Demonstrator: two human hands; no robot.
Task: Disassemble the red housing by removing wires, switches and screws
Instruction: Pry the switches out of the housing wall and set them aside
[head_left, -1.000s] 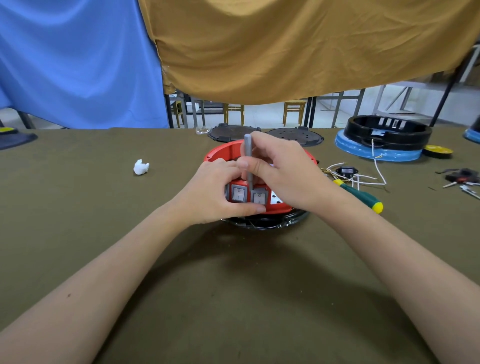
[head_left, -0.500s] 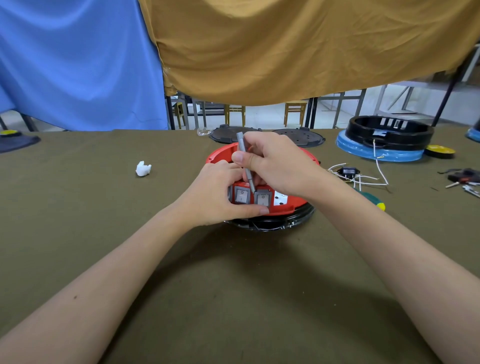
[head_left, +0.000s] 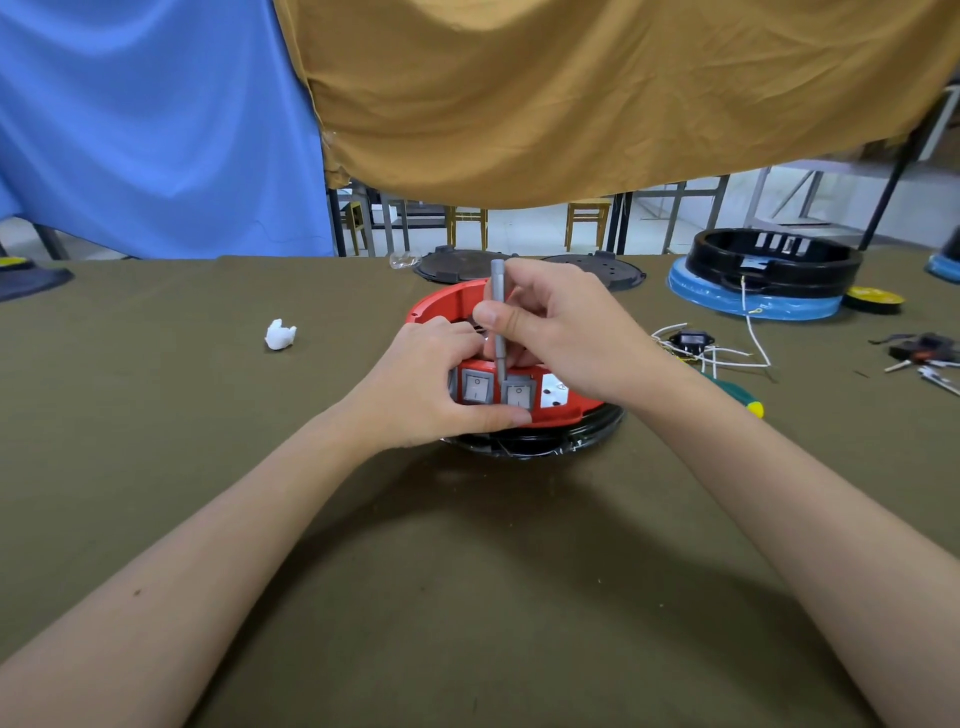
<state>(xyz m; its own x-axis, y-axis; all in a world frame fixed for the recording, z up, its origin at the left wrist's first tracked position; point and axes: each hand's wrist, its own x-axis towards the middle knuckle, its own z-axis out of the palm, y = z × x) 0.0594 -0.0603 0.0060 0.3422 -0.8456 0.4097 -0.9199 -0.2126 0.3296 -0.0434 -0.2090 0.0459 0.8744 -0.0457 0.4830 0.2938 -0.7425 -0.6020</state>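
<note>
The round red housing (head_left: 563, 402) sits on a black base at the table's middle. Two grey rocker switches (head_left: 478, 387) face me in its front wall, beside a white socket panel. My left hand (head_left: 426, 384) grips the housing's front left, thumb under the switches. My right hand (head_left: 566, 327) holds a thin grey screwdriver (head_left: 497, 306) nearly upright, its tip down at the top edge of the right switch. The housing's inside is mostly hidden by my hands.
Loose white wires and a black plug socket (head_left: 693, 343) lie right of the housing, with a green-handled screwdriver (head_left: 737, 395). A black ring on a blue base (head_left: 753, 301) stands far right. Two black lids (head_left: 457, 265) lie behind. A white scrap (head_left: 280, 335) lies left.
The grey screwdriver tilted slightly, then straightened, its tip staying at the right switch. My left hand keeps its grip on the housing.
</note>
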